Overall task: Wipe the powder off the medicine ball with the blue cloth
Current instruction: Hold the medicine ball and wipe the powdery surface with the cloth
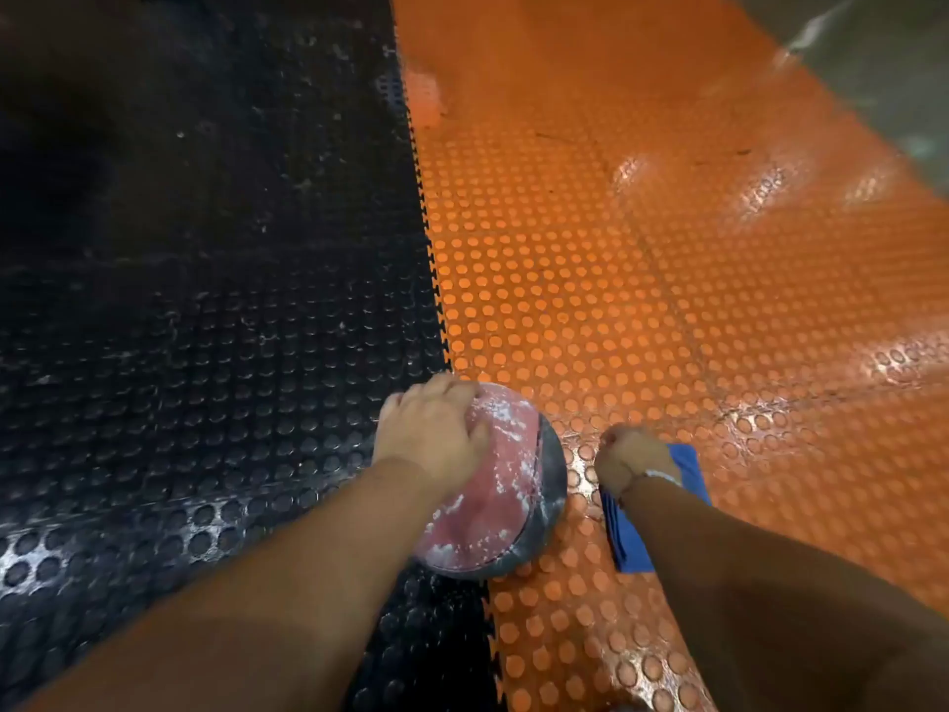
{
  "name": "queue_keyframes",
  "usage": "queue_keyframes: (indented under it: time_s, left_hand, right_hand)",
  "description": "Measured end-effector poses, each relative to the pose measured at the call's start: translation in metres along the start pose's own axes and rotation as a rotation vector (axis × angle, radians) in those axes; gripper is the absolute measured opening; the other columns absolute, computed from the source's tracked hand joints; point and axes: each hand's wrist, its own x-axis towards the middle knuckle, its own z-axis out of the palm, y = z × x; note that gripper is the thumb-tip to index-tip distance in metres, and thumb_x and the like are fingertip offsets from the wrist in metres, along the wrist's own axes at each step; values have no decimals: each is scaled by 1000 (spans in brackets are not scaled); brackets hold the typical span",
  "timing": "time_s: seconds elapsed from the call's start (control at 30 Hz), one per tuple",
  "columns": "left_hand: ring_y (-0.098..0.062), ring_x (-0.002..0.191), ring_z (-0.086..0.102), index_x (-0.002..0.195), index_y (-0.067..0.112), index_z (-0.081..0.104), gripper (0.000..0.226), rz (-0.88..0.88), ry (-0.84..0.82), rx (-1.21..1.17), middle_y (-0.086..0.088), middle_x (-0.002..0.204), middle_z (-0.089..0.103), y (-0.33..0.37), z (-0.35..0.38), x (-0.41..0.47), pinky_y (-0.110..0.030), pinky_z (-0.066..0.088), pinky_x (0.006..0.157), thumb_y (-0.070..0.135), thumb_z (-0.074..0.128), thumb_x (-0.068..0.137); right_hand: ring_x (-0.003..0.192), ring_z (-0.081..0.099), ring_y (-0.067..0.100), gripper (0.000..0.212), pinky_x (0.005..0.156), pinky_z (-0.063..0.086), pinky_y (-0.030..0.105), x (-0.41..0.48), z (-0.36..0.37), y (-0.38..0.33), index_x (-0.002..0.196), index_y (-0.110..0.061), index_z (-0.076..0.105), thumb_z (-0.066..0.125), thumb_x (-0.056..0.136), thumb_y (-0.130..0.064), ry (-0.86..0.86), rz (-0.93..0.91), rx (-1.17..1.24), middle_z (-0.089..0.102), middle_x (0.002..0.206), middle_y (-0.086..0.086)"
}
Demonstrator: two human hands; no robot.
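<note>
A red and grey medicine ball smeared with white powder sits on the floor where the black and orange mats meet. My left hand rests on its upper left side, fingers spread over the top. To the right of the ball, a folded blue cloth lies on the orange mat. My right hand is on the cloth's far end with curled fingers gripping it; my wrist and forearm hide the cloth's middle.
Black studded rubber mat covers the left half of the floor, orange studded mat the right, joined by a toothed seam. Bare grey floor shows at the far right corner. Powder specks dot the black mat.
</note>
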Motion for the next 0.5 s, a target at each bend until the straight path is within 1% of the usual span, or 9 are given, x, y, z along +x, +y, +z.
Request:
queue_keyframes:
  time_s: [0.07,0.13,0.17,0.27,0.33,0.4,0.43,0.5]
  left_hand:
    - [-13,127,40,137,34,42,41,14,33,46,12,141,40,0,10,2,-37,19,109,40,33,97]
    - [-10,127,39,136,37,42,41,22,59,76,15,142,39,-4,20,2,-37,15,110,42,31,97]
    - [-9,127,38,135,38,42,40,25,75,77,16,142,39,-5,24,2,-37,14,109,44,30,97]
    - [-7,125,39,133,40,43,42,35,134,109,19,139,40,-10,35,4,-34,12,106,49,28,94]
    - [-10,118,48,125,39,52,46,38,188,116,17,132,49,-11,40,7,-33,14,99,52,27,89]
    - [-14,104,59,112,34,63,46,48,263,106,13,118,61,-10,45,9,-32,19,90,51,31,83]
    - [-15,98,61,107,33,66,43,44,302,97,12,112,64,-10,48,9,-32,21,87,49,35,81]
    - [-15,94,61,103,32,66,38,33,327,80,13,107,65,-10,53,9,-32,23,86,46,40,80]
  right_hand:
    - [116,48,36,35,93,45,41,11,18,11,120,-17,52,44,86,-21,-90,35,-80,51,127,16]
    - [124,41,35,43,100,39,41,19,39,26,132,-25,44,44,88,-28,-210,58,-171,43,136,15]
    - [127,38,34,47,103,37,41,25,50,33,136,-31,40,44,89,-30,-234,62,-208,39,138,14]
    - [132,29,33,55,107,31,44,37,64,46,138,-47,27,44,87,-36,-305,112,-272,31,143,11]
    - [136,23,34,57,109,27,46,46,67,51,138,-52,21,44,87,-43,-367,127,-264,24,146,12]
    - [135,23,35,59,108,27,45,50,68,56,139,-52,19,46,86,-43,-388,119,-265,21,146,13]
    - [133,25,35,60,107,29,44,52,72,61,139,-52,19,47,86,-41,-373,116,-268,21,145,13]
    - [128,30,34,60,105,35,42,55,75,69,140,-46,22,47,87,-35,-301,104,-256,27,142,11]
